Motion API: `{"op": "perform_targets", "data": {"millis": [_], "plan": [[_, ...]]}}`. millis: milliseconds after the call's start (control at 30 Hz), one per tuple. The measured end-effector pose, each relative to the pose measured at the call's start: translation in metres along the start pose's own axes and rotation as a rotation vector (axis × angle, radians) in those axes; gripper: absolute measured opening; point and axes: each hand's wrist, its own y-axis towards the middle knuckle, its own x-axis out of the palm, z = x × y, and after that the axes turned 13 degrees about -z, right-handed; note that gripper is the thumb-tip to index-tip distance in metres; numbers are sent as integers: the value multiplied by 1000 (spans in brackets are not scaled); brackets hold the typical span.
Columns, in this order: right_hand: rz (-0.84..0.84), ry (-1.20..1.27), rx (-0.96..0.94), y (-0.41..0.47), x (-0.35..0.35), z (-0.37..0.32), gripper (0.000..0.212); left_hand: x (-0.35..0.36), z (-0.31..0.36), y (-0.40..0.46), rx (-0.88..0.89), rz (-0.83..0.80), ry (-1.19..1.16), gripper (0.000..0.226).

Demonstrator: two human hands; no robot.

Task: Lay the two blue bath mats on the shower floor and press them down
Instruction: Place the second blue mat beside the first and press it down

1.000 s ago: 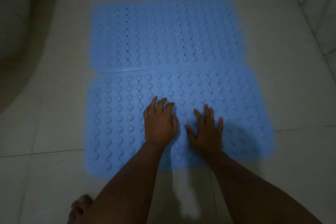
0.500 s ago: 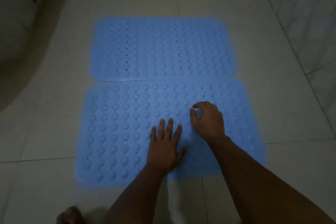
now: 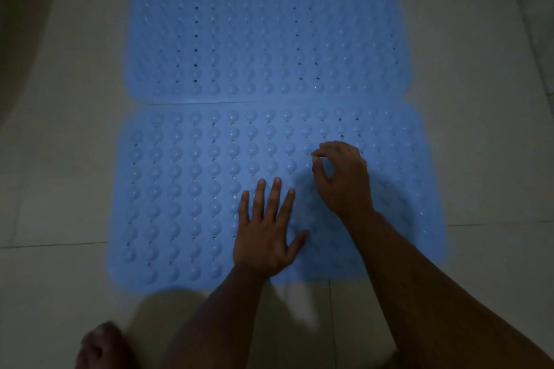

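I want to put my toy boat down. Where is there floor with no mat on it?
Bare tile runs left of both mats, and more lies right of them. The far mat and near mat fill the middle. It is crowded where the left hand and right hand are.

Two bumpy blue mats (image 3: 263, 39) (image 3: 180, 195) lie flat, long edges touching.

Left hand (image 3: 266, 237) flat, fingers spread; right hand (image 3: 341, 180) seemingly curled

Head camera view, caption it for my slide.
Left hand presses flat on the near blue mat; right hand curls above it.
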Motion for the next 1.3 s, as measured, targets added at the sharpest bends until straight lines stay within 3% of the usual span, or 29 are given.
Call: {"op": "perform_targets", "data": {"millis": [167,367,500,667,767,867,1300], "plan": [[-42,-103,-35,-17,-2,13,11,0,2,1,16,-62,-8,92],[-46,-88,41,-30,-7,-14,13,-38,-6,4,49,-316,-129,96],[-96,-60,59,-35,6,-53,17,-65,-40,-4,53,-69,-186,59],[-259,-108,38,-62,62,-112,34,-77,-86,-30,-145,120,-131,50],[-415,-209,72,-81,101,-139,63,-73,-109,-35,-239,117,-161,53],[-472,-350,84,-93,120,-141,77,-65,-119,-36,-241,93,-159,55],[-459,-354,91,-93,121,-139,76,-52,-141,-23,-226,111,-151,57]]}}
